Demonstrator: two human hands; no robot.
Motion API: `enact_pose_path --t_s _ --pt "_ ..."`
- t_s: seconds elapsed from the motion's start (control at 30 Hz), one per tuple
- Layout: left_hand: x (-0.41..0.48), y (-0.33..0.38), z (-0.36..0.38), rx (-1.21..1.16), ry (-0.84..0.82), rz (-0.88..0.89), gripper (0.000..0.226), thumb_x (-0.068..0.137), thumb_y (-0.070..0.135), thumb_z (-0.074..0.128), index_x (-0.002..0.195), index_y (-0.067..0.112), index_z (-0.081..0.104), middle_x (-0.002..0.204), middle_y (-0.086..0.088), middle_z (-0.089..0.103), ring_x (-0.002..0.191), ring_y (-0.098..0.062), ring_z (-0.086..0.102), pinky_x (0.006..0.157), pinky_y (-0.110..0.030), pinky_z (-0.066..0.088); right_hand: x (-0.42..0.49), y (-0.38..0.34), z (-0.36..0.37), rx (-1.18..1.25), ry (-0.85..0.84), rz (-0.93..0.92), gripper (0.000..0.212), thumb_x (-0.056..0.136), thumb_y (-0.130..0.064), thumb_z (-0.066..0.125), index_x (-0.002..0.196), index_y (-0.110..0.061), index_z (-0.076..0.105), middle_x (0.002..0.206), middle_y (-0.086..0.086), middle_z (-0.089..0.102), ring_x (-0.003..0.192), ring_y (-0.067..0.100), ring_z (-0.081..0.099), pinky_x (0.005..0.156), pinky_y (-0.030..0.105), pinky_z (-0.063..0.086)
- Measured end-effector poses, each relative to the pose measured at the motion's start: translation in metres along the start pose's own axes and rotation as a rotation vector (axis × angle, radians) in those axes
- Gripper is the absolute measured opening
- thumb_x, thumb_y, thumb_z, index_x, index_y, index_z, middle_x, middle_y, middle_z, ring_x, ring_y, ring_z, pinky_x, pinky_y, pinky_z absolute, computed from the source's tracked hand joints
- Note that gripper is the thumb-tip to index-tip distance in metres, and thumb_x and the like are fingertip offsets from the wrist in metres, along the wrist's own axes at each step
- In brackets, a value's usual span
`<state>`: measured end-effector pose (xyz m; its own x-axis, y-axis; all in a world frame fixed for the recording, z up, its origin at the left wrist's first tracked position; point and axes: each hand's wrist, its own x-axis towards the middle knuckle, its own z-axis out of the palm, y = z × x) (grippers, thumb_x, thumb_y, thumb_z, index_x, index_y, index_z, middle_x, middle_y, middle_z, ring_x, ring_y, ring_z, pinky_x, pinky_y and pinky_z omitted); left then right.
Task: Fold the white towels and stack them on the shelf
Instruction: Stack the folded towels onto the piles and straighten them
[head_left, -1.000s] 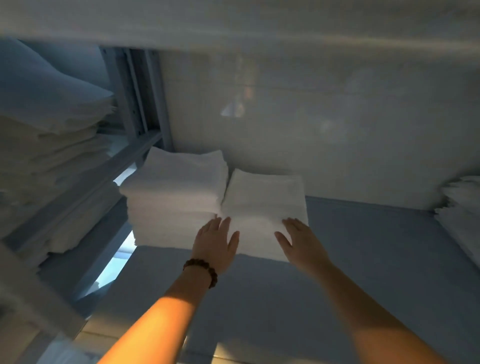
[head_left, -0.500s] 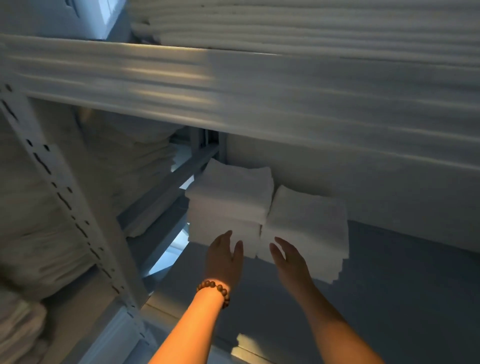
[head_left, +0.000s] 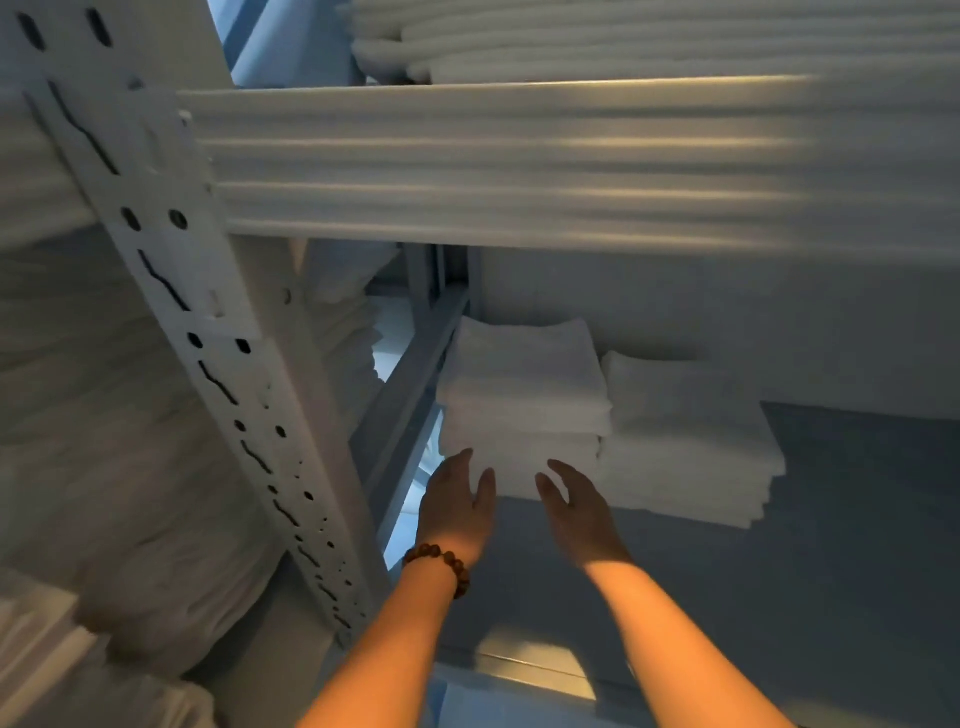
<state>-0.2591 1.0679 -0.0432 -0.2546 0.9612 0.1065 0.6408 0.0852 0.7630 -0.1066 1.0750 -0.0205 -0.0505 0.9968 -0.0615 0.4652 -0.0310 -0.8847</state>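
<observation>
On the grey metal shelf (head_left: 841, 519): we see two touching stacks of folded white towels (head_left: 685, 431).
Left grip (head_left: 457, 504): fingers apart, at the taller stack's (head_left: 524, 384) front.
Right grip (head_left: 582, 514): apart too, empty.

On the shelf (head_left: 857, 519), a taller towel stack (head_left: 524, 395) stands left of a lower towel stack (head_left: 685, 441), sides touching. The left hand (head_left: 457, 509), with a bead bracelet (head_left: 441, 558) at its wrist, and the right hand (head_left: 576, 514) reach to the near face of the taller towel stack, fingers uncurled.
</observation>
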Motion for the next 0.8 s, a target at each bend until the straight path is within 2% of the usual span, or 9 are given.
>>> enact_pose_path --t_s 0.17,0.27,0.37,0.47,0.57,0.63,0.7,0.73,0.8 --pt "0.008 -0.004 0.001 -0.008 -0.003 0.056 0.053 0.097 0.044 0.035 0.144 0.019 0.033 0.15 0.0 0.034 0.137 -0.016 0.03 0.112 -0.034 0.029 0.005 0.001 0.001 -0.034 0.031 0.016 0.047 0.097 -0.035 0.046 0.14 -0.018 0.041 0.148 0.004 0.038 0.134 0.018 0.038 0.103 0.02 0.027" --pt "0.022 -0.01 0.011 -0.02 0.049 0.031 0.052 0.098 0.039 0.038 0.144 0.015 0.033 0.149 -0.005 0.035 0.138 -0.019 0.03 0.112 -0.033 0.026 0.022 0.005 0.002 -0.084 0.055 -0.009 0.046 0.096 -0.034 0.048 0.139 -0.017 0.043 0.147 0.004 0.04 0.132 0.018 0.04 0.103 0.019 0.027" --pt "0.051 -0.019 0.023 -0.038 0.163 -0.029 0.058 0.096 0.03 0.046 0.145 0.007 0.027 0.149 -0.012 0.033 0.137 -0.025 0.031 0.114 -0.039 0.026 0.056 0.012 -0.008 -0.108 0.18 -0.078 0.046 0.096 -0.026 0.05 0.138 -0.012 0.043 0.144 0.009 0.042 0.13 0.021 0.043 0.104 0.021 0.029" --pt "0.084 -0.034 0.036 -0.012 0.263 -0.035 0.074 0.088 0.017 0.059 0.147 0.004 0.018 0.15 -0.015 0.029 0.138 -0.027 0.029 0.114 -0.039 0.026 0.101 0.025 -0.026 -0.099 0.298 -0.099 0.052 0.095 -0.02 0.05 0.143 -0.009 0.033 0.147 0.012 0.037 0.132 0.026 0.039 0.109 0.031 0.03" --pt "0.112 -0.047 0.053 -0.101 0.288 0.049 0.091 0.08 0.0 0.059 0.15 0.017 0.003 0.156 -0.007 0.017 0.14 -0.023 0.026 0.113 -0.035 0.026 0.138 0.042 -0.031 -0.037 0.295 -0.072 0.062 0.088 -0.007 0.051 0.145 -0.012 0.028 0.144 0.012 0.04 0.129 0.029 0.042 0.107 0.036 0.036" --pt "0.127 -0.052 0.063 -0.094 0.328 0.105 0.099 0.076 -0.006 0.052 0.149 0.028 -0.006 0.157 -0.003 0.011 0.132 -0.025 0.037 0.103 -0.028 0.035 0.155 0.052 -0.026 -0.018 0.252 -0.079 0.068 0.084 -0.002 0.05 0.146 -0.016 0.026 0.142 0.012 0.043 0.126 0.03 0.045 0.103 0.038 0.041" --pt "0.137 -0.053 0.071 -0.085 0.356 0.139 0.105 0.075 -0.007 0.047 0.144 0.045 -0.013 0.154 -0.003 0.015 0.109 -0.031 0.053 0.084 -0.031 0.048 0.167 0.063 -0.02 -0.027 0.258 -0.107 0.072 0.083 -0.002 0.051 0.146 -0.02 0.023 0.142 0.011 0.044 0.125 0.031 0.046 0.101 0.037 0.042" --pt "0.141 -0.054 0.073 -0.07 0.363 0.15 0.106 0.077 -0.005 0.047 0.139 0.053 -0.016 0.151 -0.006 0.021 0.101 -0.032 0.056 0.077 -0.035 0.052 0.171 0.067 -0.018 -0.034 0.277 -0.116 0.073 0.083 -0.002 0.051 0.147 -0.022 0.022 0.141 0.011 0.044 0.124 0.031 0.047 0.098 0.036 0.042" --pt "0.147 -0.054 0.075 -0.017 0.383 0.165 0.102 0.081 0.0 0.047 0.136 0.058 -0.016 0.137 -0.013 0.035 0.096 -0.03 0.054 0.074 -0.039 0.053 0.174 0.072 -0.013 -0.03 0.321 -0.134 0.074 0.083 -0.004 0.052 0.146 -0.026 0.021 0.14 0.01 0.046 0.121 0.031 0.048 0.092 0.031 0.041"
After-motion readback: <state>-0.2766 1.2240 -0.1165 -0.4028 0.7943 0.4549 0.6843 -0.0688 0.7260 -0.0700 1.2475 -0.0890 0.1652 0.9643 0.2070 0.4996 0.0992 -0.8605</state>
